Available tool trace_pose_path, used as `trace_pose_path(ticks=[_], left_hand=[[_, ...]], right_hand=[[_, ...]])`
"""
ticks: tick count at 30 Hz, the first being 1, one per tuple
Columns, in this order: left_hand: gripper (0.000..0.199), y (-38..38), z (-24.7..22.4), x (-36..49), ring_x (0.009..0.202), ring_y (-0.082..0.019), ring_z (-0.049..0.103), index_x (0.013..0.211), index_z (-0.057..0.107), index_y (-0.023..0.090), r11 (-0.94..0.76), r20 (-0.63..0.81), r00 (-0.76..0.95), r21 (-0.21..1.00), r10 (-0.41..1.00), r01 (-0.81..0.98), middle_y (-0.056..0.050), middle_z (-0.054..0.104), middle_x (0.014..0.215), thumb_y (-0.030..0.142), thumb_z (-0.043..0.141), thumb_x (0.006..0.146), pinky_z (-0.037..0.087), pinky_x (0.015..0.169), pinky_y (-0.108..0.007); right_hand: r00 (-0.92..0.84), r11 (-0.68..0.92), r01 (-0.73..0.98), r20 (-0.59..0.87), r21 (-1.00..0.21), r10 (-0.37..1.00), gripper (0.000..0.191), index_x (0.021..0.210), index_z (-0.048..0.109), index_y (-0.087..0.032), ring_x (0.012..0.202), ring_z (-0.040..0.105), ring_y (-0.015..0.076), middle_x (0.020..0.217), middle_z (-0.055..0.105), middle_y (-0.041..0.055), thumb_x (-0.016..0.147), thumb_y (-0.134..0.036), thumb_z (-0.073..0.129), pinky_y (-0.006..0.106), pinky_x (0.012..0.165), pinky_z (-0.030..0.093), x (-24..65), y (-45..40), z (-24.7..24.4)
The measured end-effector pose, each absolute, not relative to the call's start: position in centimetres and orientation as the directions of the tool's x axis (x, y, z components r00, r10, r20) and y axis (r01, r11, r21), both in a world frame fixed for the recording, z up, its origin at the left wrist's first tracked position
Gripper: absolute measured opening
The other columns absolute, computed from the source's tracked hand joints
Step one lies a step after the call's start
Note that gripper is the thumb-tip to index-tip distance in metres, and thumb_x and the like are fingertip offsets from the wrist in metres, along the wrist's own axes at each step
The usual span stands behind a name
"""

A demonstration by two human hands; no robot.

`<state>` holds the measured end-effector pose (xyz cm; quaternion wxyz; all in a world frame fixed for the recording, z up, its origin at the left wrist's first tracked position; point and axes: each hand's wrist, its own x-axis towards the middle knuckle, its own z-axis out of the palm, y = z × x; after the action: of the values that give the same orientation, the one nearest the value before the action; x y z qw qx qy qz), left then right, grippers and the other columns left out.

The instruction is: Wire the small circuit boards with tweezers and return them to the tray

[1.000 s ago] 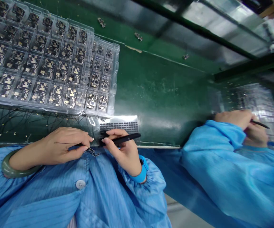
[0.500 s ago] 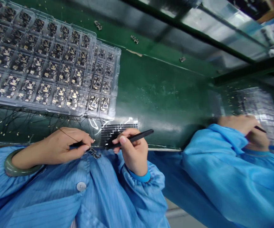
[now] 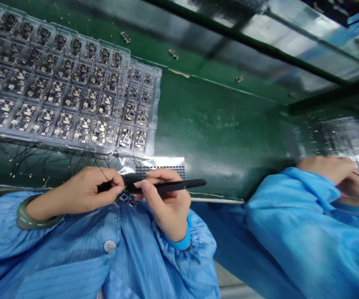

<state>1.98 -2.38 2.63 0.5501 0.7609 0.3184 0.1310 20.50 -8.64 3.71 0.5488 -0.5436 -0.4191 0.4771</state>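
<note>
Between the thumb and fingers of my left hand, a small dark circuit board is pinched by its edge, its free end pointing right. A thin black wire runs up from those fingers. My right hand is closed around black tweezers, whose tip end reaches left to the board; whether they touch is hard to tell. Partly hidden behind my right hand lies a clear sheet of small black pads on the bench. Nearest to my left hand, several thin wires with pale ends stick out below the trays.
Stacked clear trays with compartments of circuit boards fill the left of the green bench. Small metal parts lie along the back. A green rail crosses above. At right, a co-worker's blue sleeve and hands are close.
The board has turned to show more of its face. My right hand has brought the tweezers down against or beside it, away from the pad sheet. The view has shifted slightly.
</note>
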Motion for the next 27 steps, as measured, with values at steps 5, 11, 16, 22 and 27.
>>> trace_pose_path(ticks=[5, 11, 16, 22, 27], left_hand=[[0.012, -2.31, 2.78, 2.10, 0.074, -0.012, 0.062, 0.085, 0.062, 0.018, -0.192, -0.160, 0.754, 0.914, 0.637, 0.357, 0.001, 0.067, 0.080, 0.022, 0.051, 0.089, 0.044, 0.068, -0.023], [0.013, -2.24, 2.84, 2.22, 0.072, -0.012, 0.061, 0.085, 0.062, 0.017, -0.212, -0.147, 0.758, 0.911, 0.636, 0.354, 0.001, 0.066, 0.078, 0.021, 0.050, 0.089, 0.043, 0.067, -0.022], [0.012, -2.22, 2.85, 2.08, 0.070, -0.011, 0.060, 0.085, 0.061, 0.017, -0.225, -0.139, 0.761, 0.908, 0.634, 0.353, 0.002, 0.065, 0.076, 0.021, 0.051, 0.088, 0.043, 0.065, -0.022], [0.012, -2.22, 2.72, 2.09, 0.070, -0.012, 0.061, 0.083, 0.060, 0.017, -0.237, -0.123, 0.758, 0.907, 0.641, 0.348, 0.001, 0.066, 0.076, 0.022, 0.051, 0.088, 0.044, 0.065, -0.022], [0.012, -2.19, 2.80, 2.20, 0.068, -0.012, 0.060, 0.083, 0.061, 0.018, -0.235, -0.122, 0.753, 0.907, 0.646, 0.349, 0.001, 0.065, 0.075, 0.021, 0.051, 0.088, 0.044, 0.065, -0.022]], right_hand=[[0.180, -0.008, -0.043, -0.016, -0.999, 0.983, 0.016, 0.097, 0.059, -0.024, 0.055, 0.069, 0.0101, 0.070, 0.070, -0.0030, 0.083, -0.022, 0.066, 0.016, 0.051, 0.057, 20.47, -8.55, 3.54], [0.154, 0.000, -0.001, 0.000, -1.000, 0.988, 0.015, 0.097, 0.058, -0.023, 0.057, 0.070, 0.0126, 0.069, 0.069, -0.0021, 0.084, -0.025, 0.065, 0.020, 0.051, 0.056, 20.43, -8.47, 3.32], [0.143, 0.010, 0.044, 0.016, -0.999, 0.990, 0.016, 0.098, 0.057, -0.023, 0.056, 0.068, 0.0128, 0.068, 0.068, -0.0017, 0.085, -0.026, 0.064, 0.022, 0.050, 0.056, 20.40, -8.53, 3.38], [0.145, 0.011, 0.105, 0.026, -0.994, 0.989, 0.016, 0.099, 0.057, -0.025, 0.054, 0.065, 0.0134, 0.070, 0.068, -0.0011, 0.085, -0.027, 0.064, 0.027, 0.050, 0.058, 20.46, -8.60, 3.26], [0.136, 0.042, 0.128, 0.060, -0.991, 0.989, 0.017, 0.100, 0.057, -0.026, 0.054, 0.065, 0.0137, 0.072, 0.068, -0.0008, 0.085, -0.025, 0.064, 0.028, 0.051, 0.059, 20.52, -8.72, 3.15]])
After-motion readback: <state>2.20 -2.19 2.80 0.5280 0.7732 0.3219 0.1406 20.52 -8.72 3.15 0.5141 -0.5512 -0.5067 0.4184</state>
